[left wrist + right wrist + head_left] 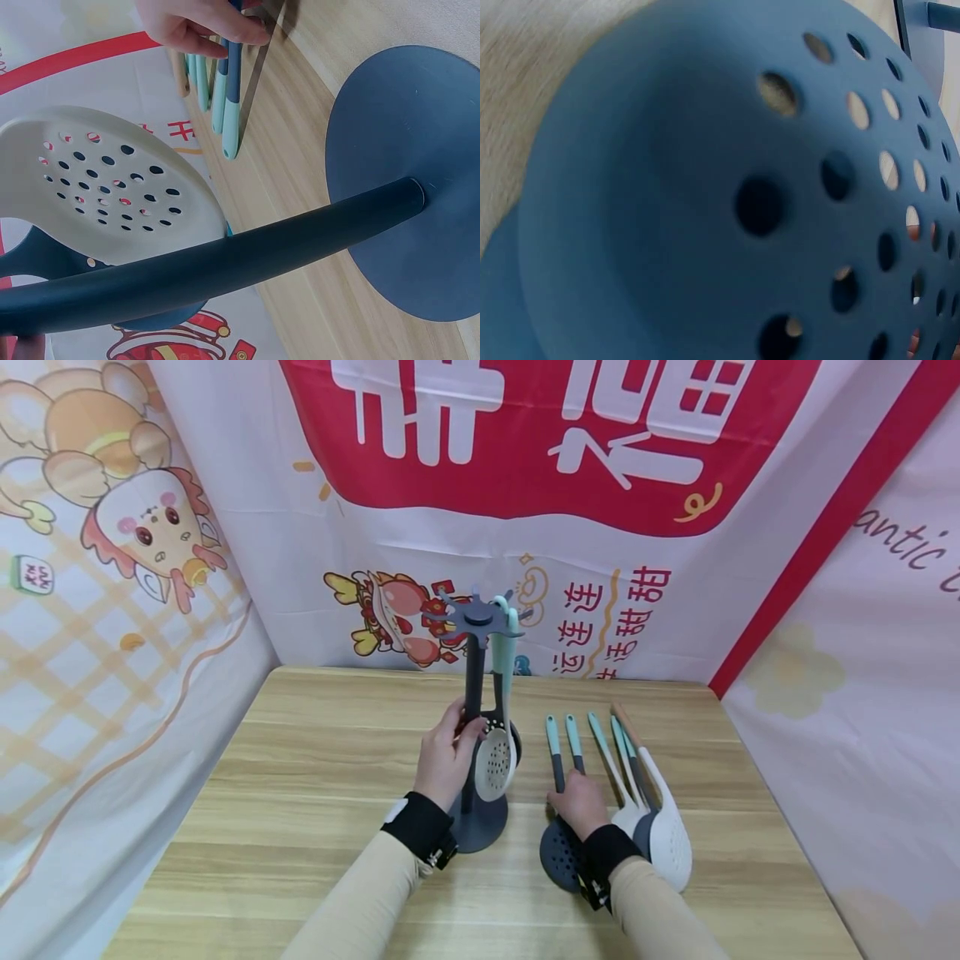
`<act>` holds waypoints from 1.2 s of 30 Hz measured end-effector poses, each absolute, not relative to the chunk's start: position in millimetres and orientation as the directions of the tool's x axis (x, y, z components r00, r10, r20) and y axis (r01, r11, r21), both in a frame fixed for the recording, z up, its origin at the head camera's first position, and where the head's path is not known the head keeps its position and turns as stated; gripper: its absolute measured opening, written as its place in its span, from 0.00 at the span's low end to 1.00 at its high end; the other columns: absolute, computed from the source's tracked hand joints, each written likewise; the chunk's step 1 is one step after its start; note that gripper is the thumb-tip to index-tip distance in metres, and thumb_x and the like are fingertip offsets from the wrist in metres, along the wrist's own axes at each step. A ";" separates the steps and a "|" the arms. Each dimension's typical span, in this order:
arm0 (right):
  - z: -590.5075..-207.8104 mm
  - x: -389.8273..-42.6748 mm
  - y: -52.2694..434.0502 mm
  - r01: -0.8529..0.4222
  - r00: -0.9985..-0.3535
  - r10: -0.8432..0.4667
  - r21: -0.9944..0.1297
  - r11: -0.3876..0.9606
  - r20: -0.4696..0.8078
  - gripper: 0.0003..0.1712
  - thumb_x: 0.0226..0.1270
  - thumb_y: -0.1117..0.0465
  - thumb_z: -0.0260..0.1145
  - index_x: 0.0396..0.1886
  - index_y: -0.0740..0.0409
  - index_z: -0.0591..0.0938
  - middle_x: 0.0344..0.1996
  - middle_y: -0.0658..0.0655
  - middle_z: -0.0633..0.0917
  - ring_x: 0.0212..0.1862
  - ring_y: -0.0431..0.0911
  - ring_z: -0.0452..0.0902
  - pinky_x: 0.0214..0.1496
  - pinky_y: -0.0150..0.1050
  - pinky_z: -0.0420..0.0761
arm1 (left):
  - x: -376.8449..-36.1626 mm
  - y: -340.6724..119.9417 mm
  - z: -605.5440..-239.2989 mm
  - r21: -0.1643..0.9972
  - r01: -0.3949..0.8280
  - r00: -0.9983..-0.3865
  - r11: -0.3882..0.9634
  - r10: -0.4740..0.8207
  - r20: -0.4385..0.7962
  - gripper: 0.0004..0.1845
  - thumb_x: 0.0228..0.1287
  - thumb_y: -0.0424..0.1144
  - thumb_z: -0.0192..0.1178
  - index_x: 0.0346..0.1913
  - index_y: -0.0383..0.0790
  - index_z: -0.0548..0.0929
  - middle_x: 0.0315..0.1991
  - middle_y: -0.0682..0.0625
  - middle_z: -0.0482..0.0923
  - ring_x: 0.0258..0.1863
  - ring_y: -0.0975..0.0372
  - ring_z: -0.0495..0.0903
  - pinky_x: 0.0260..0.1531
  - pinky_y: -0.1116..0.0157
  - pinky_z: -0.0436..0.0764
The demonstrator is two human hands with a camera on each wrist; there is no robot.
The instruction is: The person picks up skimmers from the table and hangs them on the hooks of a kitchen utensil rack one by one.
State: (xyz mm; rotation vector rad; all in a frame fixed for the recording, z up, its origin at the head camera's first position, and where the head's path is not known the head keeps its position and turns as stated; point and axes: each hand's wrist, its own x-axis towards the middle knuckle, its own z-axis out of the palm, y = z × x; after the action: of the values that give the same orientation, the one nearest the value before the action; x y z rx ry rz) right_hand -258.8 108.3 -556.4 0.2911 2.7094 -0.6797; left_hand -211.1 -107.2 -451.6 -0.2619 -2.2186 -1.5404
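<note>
Head view. We saw the left hand [447,760] curled round the dark post of the utensil stand [477,727], which stood near the middle of the desk [300,793]. One cream perforated skimmer [496,764] hung from the stand's top. The right hand [579,802] lay with fingers curled over the handle of the dark perforated skimmer [560,856], toward the desk's right edge. Beside it we counted about five further utensils, handles fanned toward the far edge, among them a white slotted spatula [670,843]. We judged that tugging one handle could drag its touching neighbours along.

Left wrist view. The stand's round base [409,180] sat flat on the desk; its post crossed the frame, with the cream skimmer just behind. We judged that a sideways pull on the post could tip the base or swing the hanging skimmer.

Right wrist view. The dark skimmer's bowl [705,202] filled the frame; the fingers' hold could not be told here.
</note>
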 end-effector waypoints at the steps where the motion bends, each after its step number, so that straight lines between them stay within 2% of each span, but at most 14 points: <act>1: -556.6 -259.1 107.7 0.267 -0.926 0.116 -0.406 0.874 -0.359 0.25 0.64 0.57 0.68 0.55 0.68 0.76 0.29 0.59 0.79 0.26 0.47 0.76 0.24 0.34 0.73 | -211.1 -107.3 -451.6 0.846 0.387 -0.892 0.366 -0.085 0.445 0.16 0.75 0.41 0.53 0.60 0.40 0.75 0.40 0.43 0.84 0.38 0.56 0.85 0.44 0.60 0.86; 9: -560.5 -264.3 101.6 0.260 -0.917 0.126 -0.327 0.908 -0.380 0.22 0.62 0.57 0.69 0.51 0.66 0.77 0.33 0.60 0.79 0.31 0.49 0.77 0.30 0.37 0.77 | -210.9 -107.7 -451.1 0.849 0.388 -0.892 0.359 -0.085 0.444 0.16 0.75 0.42 0.53 0.60 0.40 0.75 0.41 0.43 0.84 0.38 0.56 0.85 0.44 0.59 0.86; 18: -564.1 -267.6 98.1 0.249 -0.919 0.119 -0.320 0.914 -0.375 0.20 0.61 0.59 0.69 0.49 0.66 0.78 0.33 0.60 0.80 0.31 0.49 0.76 0.29 0.37 0.77 | -210.7 -107.3 -452.4 0.844 0.396 -0.890 0.361 -0.077 0.450 0.16 0.75 0.42 0.53 0.60 0.40 0.74 0.40 0.43 0.84 0.38 0.56 0.85 0.44 0.60 0.86; 30: -565.4 -273.5 96.0 0.227 -0.928 0.103 -0.325 0.918 -0.357 0.19 0.59 0.61 0.71 0.48 0.65 0.80 0.35 0.59 0.81 0.34 0.50 0.77 0.35 0.40 0.79 | -210.5 -106.4 -450.9 0.842 0.391 -0.891 0.373 -0.078 0.448 0.16 0.75 0.41 0.53 0.60 0.39 0.74 0.39 0.43 0.84 0.37 0.57 0.84 0.45 0.61 0.86; 36: -564.8 -275.8 95.6 0.214 -0.925 0.095 -0.301 0.929 -0.367 0.16 0.60 0.63 0.71 0.46 0.64 0.81 0.33 0.59 0.81 0.33 0.49 0.77 0.32 0.39 0.78 | -210.5 -107.0 -451.6 0.843 0.388 -0.893 0.372 -0.077 0.444 0.16 0.75 0.41 0.53 0.60 0.39 0.74 0.40 0.43 0.84 0.37 0.57 0.85 0.44 0.61 0.86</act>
State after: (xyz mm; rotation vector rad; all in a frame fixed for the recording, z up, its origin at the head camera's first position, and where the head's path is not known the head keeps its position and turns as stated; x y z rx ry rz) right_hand -275.8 95.6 -564.8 0.2264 2.7367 -0.4824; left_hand -210.5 -107.0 -451.6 -0.2694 -2.2270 -1.5338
